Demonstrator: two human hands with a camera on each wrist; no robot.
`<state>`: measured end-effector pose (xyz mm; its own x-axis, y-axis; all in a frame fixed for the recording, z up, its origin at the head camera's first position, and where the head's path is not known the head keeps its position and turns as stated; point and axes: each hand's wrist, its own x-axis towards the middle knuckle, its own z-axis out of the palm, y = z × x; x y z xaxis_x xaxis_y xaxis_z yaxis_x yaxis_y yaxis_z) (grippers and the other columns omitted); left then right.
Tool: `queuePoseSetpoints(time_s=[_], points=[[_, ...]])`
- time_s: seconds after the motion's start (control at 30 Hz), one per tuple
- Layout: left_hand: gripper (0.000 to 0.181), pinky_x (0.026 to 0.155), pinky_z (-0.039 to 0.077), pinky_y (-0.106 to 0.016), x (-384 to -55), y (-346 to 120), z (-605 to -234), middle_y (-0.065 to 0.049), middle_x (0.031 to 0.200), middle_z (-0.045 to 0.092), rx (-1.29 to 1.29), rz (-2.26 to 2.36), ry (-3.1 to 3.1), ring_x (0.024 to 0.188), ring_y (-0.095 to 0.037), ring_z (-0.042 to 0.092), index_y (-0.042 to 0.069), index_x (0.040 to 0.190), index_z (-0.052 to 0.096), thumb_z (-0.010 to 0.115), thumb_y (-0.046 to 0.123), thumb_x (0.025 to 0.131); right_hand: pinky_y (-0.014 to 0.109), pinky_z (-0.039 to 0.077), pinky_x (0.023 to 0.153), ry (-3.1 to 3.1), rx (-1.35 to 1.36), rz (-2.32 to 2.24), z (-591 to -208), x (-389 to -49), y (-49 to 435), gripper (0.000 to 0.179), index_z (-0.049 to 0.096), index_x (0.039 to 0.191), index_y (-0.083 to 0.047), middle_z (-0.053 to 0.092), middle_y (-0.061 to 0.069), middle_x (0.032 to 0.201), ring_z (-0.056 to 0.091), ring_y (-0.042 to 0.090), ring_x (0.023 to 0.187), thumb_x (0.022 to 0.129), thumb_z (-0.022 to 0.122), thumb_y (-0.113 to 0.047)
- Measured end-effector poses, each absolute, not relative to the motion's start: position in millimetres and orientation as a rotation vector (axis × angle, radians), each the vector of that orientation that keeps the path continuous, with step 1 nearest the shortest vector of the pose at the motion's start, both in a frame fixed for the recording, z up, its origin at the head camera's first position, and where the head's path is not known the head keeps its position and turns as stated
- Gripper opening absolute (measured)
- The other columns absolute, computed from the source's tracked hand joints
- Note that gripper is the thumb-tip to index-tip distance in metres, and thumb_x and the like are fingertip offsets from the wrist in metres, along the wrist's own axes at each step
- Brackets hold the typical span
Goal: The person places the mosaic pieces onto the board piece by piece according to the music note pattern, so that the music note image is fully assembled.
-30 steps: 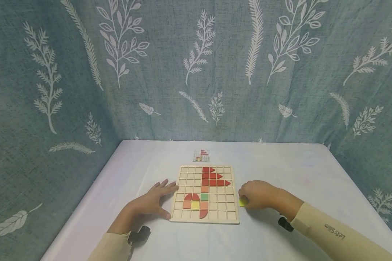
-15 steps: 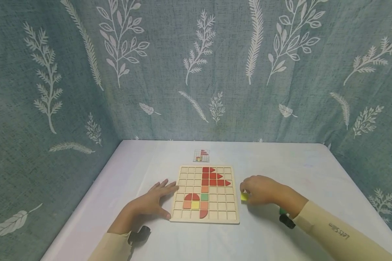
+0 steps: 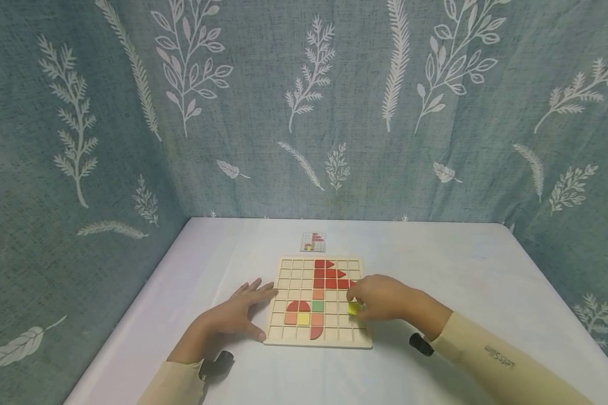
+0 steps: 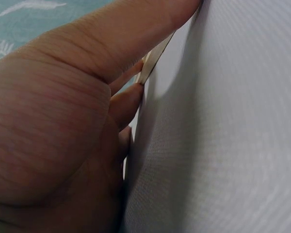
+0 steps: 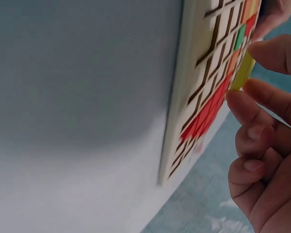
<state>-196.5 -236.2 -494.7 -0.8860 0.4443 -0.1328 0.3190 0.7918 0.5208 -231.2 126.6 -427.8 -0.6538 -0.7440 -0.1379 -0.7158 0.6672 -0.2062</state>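
Observation:
My right hand (image 3: 385, 297) pinches a yellow square tile (image 3: 353, 308) between thumb and fingers, over the right side of a wooden grid board (image 3: 284, 342). In the right wrist view the tile (image 5: 243, 73) is held edge-on near the board, the other fingers curled beneath. My left hand (image 3: 235, 312) lies spread at the board's left edge, its thumb at the near left corner. Set in the grid are red squares with pointed ends (image 3: 329, 274), a green square (image 3: 317, 306), orange squares, red quarter-round pieces and a yellow square (image 3: 303, 319).
Beyond the board a small pattern card (image 3: 313, 242) lies on the white table (image 3: 425, 247). It shows a similar coloured figure. A blue-green leaf-print curtain (image 3: 263, 112) hangs behind and on both sides. Dark devices (image 3: 420, 344) are strapped at both wrists.
My right hand has lifted the yellow tile from the table right of the board and carried it left over the grid. My left hand stays in place.

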Motion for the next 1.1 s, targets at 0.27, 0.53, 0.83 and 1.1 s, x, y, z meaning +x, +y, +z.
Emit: queuePoseSetpoints(time_s=[0.27, 0.53, 0.83, 1.1], points=[[0.113, 0.116, -0.001, -0.055, -197, -235, -493, -0.001, 0.159, 0.026, 0.597, 0.731, 2.737, 0.148, -0.03, 0.002, 0.026, 0.151, 0.038, 0.084, 0.059, 0.053, 0.027, 0.05, 0.068, 2.617, -1.384, -0.166, -426, -221, 94, 0.017, 0.071, 0.098, -0.023, 0.057, -0.015, 0.079, 0.052, 0.004, 0.071, 0.085, 0.073, -0.032], [0.112, 0.116, -0.001, -0.055, -199, -236, -491, 0.0, 0.16, 0.023, 0.585, 0.721, 2.728, 0.148, -0.029, 0.001, 0.026, 0.152, 0.036, 0.084, 0.058, 0.056, 0.02, 0.046, 0.066, 2.584, -1.457, -0.146, -426, -212, 66, 0.017, 0.072, 0.102, -0.025, 0.056, -0.017, 0.081, 0.049, 0.003, 0.071, 0.086, 0.071, -0.031], [0.111, 0.116, -0.001, -0.056, -200, -239, -493, -0.003, 0.159, 0.023, 0.66, 0.73, 2.717, 0.148, -0.032, 0.001, 0.025, 0.152, 0.037, 0.083, 0.059, 0.057, 0.018, 0.04, 0.056, 2.567, -1.596, -0.151, -437, -200, 44, 0.005, 0.069, 0.085, -0.026, 0.05, -0.018, 0.071, 0.044, 0.002, 0.062, 0.081, 0.072, -0.027], [0.113, 0.116, 0.0, -0.055, -198, -239, -495, 0.0, 0.159, 0.024, 0.642, 0.73, 2.715, 0.148, -0.03, 0.002, 0.027, 0.152, 0.036, 0.083, 0.061, 0.055, 0.019, 0.038, 0.052, 2.594, -1.612, -0.114, -446, -198, 38, 0.009, 0.068, 0.087, -0.027, 0.048, -0.018, 0.069, 0.042, 0.004, 0.06, 0.08, 0.073, -0.024]])
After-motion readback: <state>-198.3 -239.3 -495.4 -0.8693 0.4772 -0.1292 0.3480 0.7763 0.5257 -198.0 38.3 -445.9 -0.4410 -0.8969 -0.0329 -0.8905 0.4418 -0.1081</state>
